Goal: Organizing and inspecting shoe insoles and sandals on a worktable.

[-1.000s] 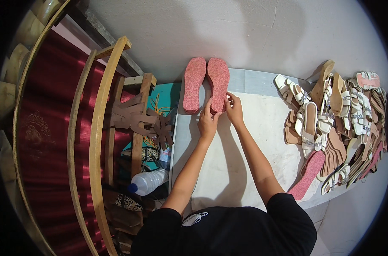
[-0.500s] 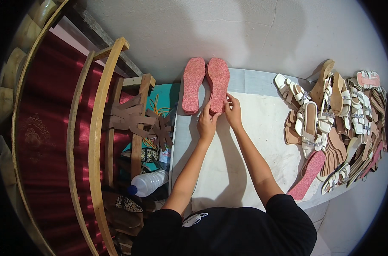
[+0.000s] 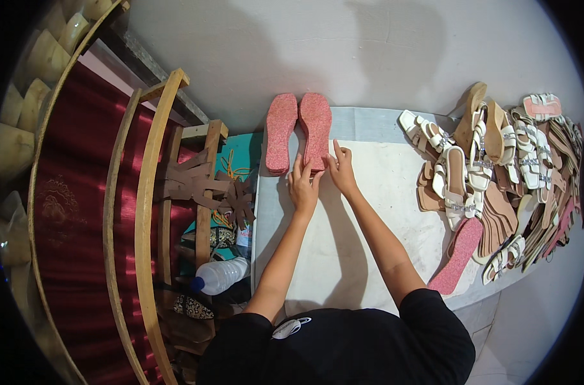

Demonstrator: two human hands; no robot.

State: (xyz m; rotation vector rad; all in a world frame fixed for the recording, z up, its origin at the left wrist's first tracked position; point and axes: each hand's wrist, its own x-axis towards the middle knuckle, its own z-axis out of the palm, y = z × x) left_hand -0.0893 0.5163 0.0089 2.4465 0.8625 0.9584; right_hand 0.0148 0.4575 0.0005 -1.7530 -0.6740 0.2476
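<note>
1. Left hand point(image 3: 303, 186) stretched forward from 6 o'clock, forearm nearly straight, fingers extended and loosely together, tips touching the near end of the right-hand pink sole point(image 3: 315, 130). Nothing gripped, flat contact only.
2. Right hand point(image 3: 342, 168) just beside it at 3 o'clock, index finger raised, other fingers curled, touching the same sole's near edge. Pinching or merely pressing: cannot tell.
3. Two pink soles, speckled texture, lying flat side by side, touching along inner edges, toes toward 12 o'clock. Left-hand pink sole point(image 3: 281, 131) untouched, at 9 o'clock of the other.
4. Both soles at the far left corner of the white worktop point(image 3: 369, 256), against the grey wall point(image 3: 343, 51).
5. Third pink sole point(image 3: 457, 255) at 4 o'clock of hands, well apart, overhanging the worktop's near edge.
6. Heap of white strappy sandals point(image 3: 471, 160) and tan insoles point(image 3: 497, 218) at 3 o'clock, loosely piled, no container.
7. Plastic bottle point(image 3: 220, 276) at 8 o'clock, lying on its side below the worktop beside a wooden frame point(image 3: 144, 212) and brown cut-out pieces point(image 3: 199, 186).
</note>
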